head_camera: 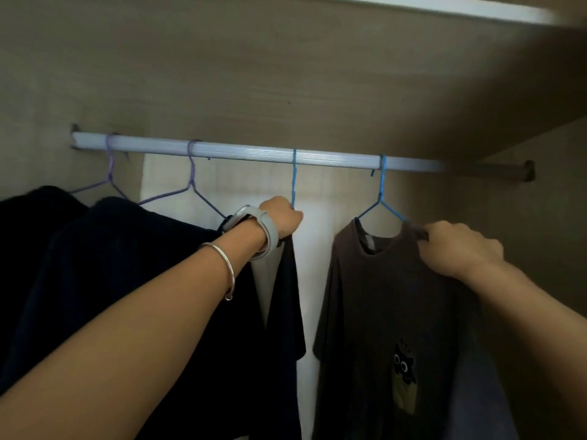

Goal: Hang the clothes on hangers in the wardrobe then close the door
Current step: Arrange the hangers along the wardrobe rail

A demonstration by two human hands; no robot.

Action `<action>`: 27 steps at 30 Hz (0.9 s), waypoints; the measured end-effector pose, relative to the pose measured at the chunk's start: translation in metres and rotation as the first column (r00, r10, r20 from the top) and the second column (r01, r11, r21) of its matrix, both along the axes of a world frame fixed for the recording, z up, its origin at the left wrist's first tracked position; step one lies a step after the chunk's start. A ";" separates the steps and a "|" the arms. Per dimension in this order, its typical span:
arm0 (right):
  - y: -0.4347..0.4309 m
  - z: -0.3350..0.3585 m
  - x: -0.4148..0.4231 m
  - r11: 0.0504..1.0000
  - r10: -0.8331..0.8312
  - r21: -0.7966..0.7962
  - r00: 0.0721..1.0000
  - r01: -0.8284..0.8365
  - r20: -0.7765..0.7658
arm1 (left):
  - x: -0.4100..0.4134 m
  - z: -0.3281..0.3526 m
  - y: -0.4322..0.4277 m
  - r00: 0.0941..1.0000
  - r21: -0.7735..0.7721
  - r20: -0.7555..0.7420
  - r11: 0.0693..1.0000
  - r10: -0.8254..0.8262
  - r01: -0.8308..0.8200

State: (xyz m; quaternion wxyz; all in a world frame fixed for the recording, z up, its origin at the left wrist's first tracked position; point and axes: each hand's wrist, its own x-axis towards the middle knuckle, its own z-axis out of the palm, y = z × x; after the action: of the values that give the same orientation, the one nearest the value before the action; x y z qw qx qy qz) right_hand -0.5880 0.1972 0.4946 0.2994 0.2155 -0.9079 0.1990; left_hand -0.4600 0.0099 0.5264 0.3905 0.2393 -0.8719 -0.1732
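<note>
- left hand (281, 219) up at the neck of a blue wire hanger (293, 176), fist closed around the hanger and the top of a dark navy shirt (282, 300) hanging from it
- left wrist has a grey watch band (265, 228); thin silver bangle (222, 265) lower on the forearm
- right hand (460, 249) pinches the shoulder of a brown T-shirt (381, 296), fingers closed on the fabric right beside the hanger arm
- brown T-shirt hangs on a second blue wire hanger (382, 192), hooked on the rail; small cartoon print (404, 379) low on its front
- pale ribbed wardrobe rail (241, 152) runs left to right, all four hangers hooked over it
- two purple wire hangers (190, 173) further left, both carrying dark garments (95, 265) that overlap each other
- gap between navy shirt and brown T-shirt, not touching
- wardrobe interior is beige wood panel (286, 74), bright patch on the back wall behind the shirts
- door not in frame
</note>
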 end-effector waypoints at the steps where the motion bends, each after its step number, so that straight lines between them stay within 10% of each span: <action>1: -0.002 0.000 0.007 0.993 -0.073 0.091 0.995 0.079 -0.069 | 0.005 -0.002 0.003 1.000 0.004 -0.019 1.000 -0.025 0.025; 6: -0.035 -0.002 0.071 0.973 0.216 0.015 0.887 -0.230 -0.408 | 0.054 -0.015 0.001 1.000 -0.078 -0.007 0.997 -0.006 0.006; 10: -0.071 0.013 0.137 0.718 0.561 -0.032 0.604 -0.696 -0.566 | 0.127 -0.014 -0.031 0.963 -0.315 -0.101 0.910 0.251 -0.271; 14: -0.125 0.014 0.191 0.538 0.730 -0.080 0.511 -0.839 -0.453 | 0.214 -0.014 -0.078 0.863 -0.403 -0.309 0.767 0.400 -0.500; 18: -0.193 0.012 0.237 0.407 0.854 -0.175 0.441 -0.897 -0.277 | 0.257 -0.012 -0.119 0.792 -0.245 -0.109 0.756 0.601 -0.607; 27: -0.231 0.012 0.264 0.770 0.637 -0.059 0.770 -0.635 0.037 | 0.250 -0.016 -0.152 0.809 -0.155 0.186 0.830 0.557 -0.536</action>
State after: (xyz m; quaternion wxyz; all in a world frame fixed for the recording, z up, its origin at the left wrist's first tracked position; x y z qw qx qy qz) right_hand -0.3243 -0.0334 0.5065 0.1941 0.4980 -0.7848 0.3137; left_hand -0.2096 -0.1426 0.5101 0.3343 0.4790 -0.8115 0.0161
